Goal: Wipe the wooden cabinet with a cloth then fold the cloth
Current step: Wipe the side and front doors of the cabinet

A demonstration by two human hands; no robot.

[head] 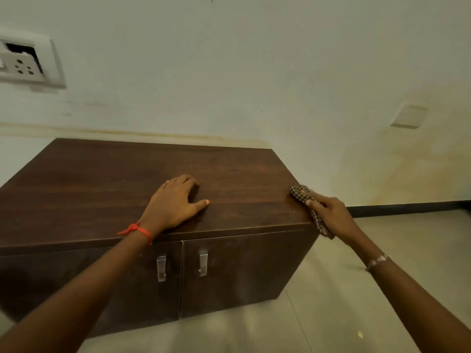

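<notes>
A low dark wooden cabinet [107, 179] with two doors and metal handles stands against the wall. My left hand [175, 202] lies flat on its top near the front edge, fingers spread, holding nothing. My right hand [328, 215] grips a bunched checkered brown cloth [298, 193] and presses it on the cabinet's front right corner. Part of the cloth hangs down over the right edge under my palm.
A white wall rises directly behind the cabinet, with a socket plate [23, 64] at upper left and a blank cover plate [407, 115] at right. Tiled floor [382, 289] extends to the right and front of the cabinet.
</notes>
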